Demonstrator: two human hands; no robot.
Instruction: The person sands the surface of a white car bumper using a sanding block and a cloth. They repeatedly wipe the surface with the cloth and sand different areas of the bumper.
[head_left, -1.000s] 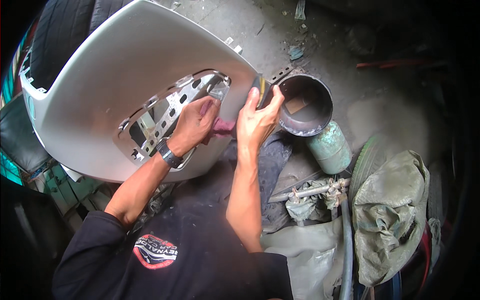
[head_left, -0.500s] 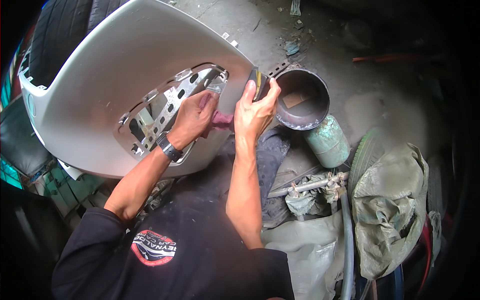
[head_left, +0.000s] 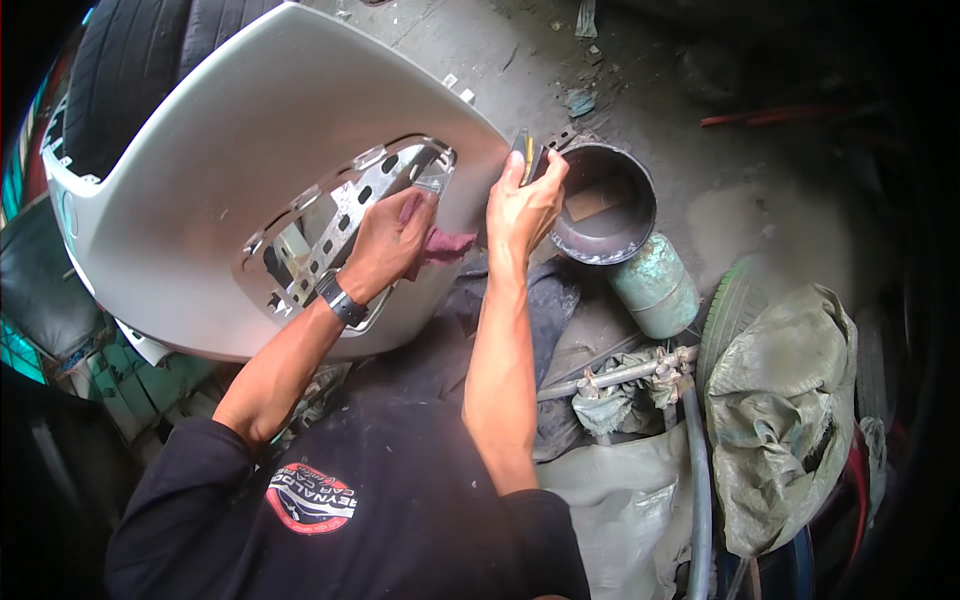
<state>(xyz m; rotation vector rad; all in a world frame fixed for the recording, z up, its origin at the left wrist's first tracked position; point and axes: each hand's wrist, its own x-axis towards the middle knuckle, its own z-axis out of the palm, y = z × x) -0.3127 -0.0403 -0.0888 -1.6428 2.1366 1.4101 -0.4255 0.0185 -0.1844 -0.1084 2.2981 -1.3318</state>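
A silver bumper panel [head_left: 180, 200] with a cutout and perforated metal bracket [head_left: 360, 192] fills the upper left. My left hand [head_left: 392, 238], a dark watch on its wrist, is closed on a maroon cloth [head_left: 447, 248] at the cutout. Just right of it, my right hand [head_left: 522, 205] grips a dark block with a yellow strip [head_left: 527, 153] at the panel's right edge. Beyond that hand stands a dark round bucket [head_left: 615, 235] with a flat tan piece [head_left: 590, 200] inside.
Tyres [head_left: 120, 75] lie behind the panel. A pale-green cylinder [head_left: 655, 290] is below the bucket. Metal pipes [head_left: 625, 372], a hose [head_left: 700, 480] and a crumpled sack [head_left: 780, 420] are at lower right; debris [head_left: 580, 100] is on the floor.
My right hand and the block shifted slightly up and left, then back to the right along the panel's edge. My left hand stays in about the same place with the cloth.
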